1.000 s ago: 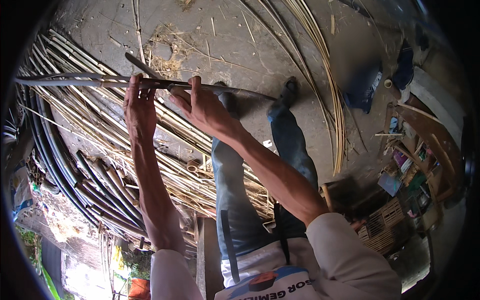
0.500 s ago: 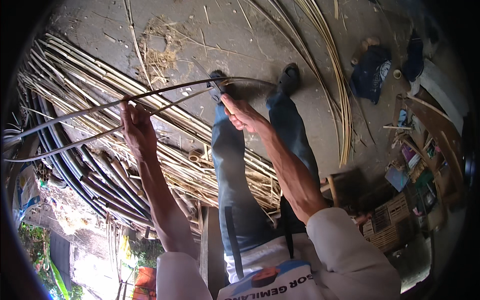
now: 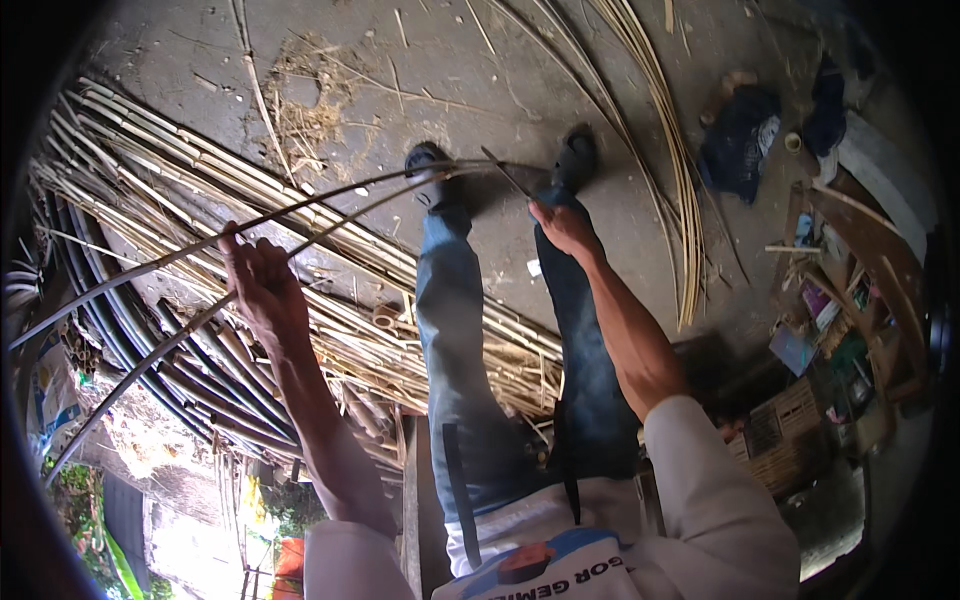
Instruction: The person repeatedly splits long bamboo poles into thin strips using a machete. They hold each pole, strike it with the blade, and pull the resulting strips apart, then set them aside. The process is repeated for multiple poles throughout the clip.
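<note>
Apparently mid-split, our nine-o'clock left hand (image 3: 262, 278) touches strips (image 3: 300, 205), fingers' grip unclear; two-o'clock right hand (image 3: 566, 229) clasps a knife (image 3: 507, 173); steadiness needed next.

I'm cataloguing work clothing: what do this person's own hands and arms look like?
The left hand and right hand are bare, with no glove, watch or bracelet visible. The left sleeve and right sleeve are whitish, loose and without visible markings, ending around the elbow.
</note>
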Demonstrator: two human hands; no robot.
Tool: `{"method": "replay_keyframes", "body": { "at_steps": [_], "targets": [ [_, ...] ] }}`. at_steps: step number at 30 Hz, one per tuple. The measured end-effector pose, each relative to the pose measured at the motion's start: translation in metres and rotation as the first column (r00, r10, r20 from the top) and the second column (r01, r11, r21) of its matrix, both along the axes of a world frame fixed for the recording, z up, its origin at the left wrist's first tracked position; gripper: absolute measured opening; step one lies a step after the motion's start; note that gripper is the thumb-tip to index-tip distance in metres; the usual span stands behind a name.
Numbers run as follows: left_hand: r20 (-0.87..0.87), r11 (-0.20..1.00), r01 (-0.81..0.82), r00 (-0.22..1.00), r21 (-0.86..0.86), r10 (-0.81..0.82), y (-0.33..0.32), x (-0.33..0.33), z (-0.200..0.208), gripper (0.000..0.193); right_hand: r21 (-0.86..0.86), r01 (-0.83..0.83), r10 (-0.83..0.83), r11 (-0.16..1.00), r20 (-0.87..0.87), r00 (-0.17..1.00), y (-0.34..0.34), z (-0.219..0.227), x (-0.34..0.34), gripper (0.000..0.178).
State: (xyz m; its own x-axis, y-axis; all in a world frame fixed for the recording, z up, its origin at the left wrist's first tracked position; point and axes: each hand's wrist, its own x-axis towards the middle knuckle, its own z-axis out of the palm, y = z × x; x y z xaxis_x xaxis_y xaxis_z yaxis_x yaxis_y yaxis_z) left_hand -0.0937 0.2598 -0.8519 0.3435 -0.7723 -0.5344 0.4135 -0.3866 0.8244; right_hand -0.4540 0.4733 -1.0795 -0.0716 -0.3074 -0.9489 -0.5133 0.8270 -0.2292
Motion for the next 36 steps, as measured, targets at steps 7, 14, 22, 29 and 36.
{"method": "replay_keyframes", "body": {
  "at_steps": [7, 14, 22, 29, 36],
  "targets": [
    [0.05, 0.999, -0.037, 0.998, 0.023, 0.036, 0.002, -0.006, 0.004, 0.042, 0.152, 0.102, -0.1, 0.983, -0.015, 0.995, 0.008, -0.005, -0.007, 0.075],
    [-0.027, 1.0, -0.001, 1.0, -0.014, 0.001, 0.006, 0.002, 0.01, 0.029, 0.255, 0.153, -0.159, 0.955, 0.002, 0.987, 0.032, -0.005, -0.04, 0.072],
    [0.023, 0.997, 0.016, 1.0, -0.073, -0.015, -0.013, -0.031, 0.02, 0.036, 0.548, 0.445, -0.601, 0.708, 0.139, 0.787, 0.026, 0.019, -0.05, 0.059],
    [-0.278, 0.926, 0.036, 0.949, -0.376, -0.15, -0.024, -0.024, 0.0, 0.043, 0.192, 0.024, -0.025, 0.981, 0.004, 1.0, 0.024, 0.029, -0.026, 0.065],
    [0.701, 0.993, 0.066, 0.713, -0.099, 0.022, -0.066, -0.037, 0.031, 0.026, -0.333, -0.246, 0.185, 0.91, -0.204, 0.961, 0.055, 0.037, -0.01, 0.046]
  ]
}}
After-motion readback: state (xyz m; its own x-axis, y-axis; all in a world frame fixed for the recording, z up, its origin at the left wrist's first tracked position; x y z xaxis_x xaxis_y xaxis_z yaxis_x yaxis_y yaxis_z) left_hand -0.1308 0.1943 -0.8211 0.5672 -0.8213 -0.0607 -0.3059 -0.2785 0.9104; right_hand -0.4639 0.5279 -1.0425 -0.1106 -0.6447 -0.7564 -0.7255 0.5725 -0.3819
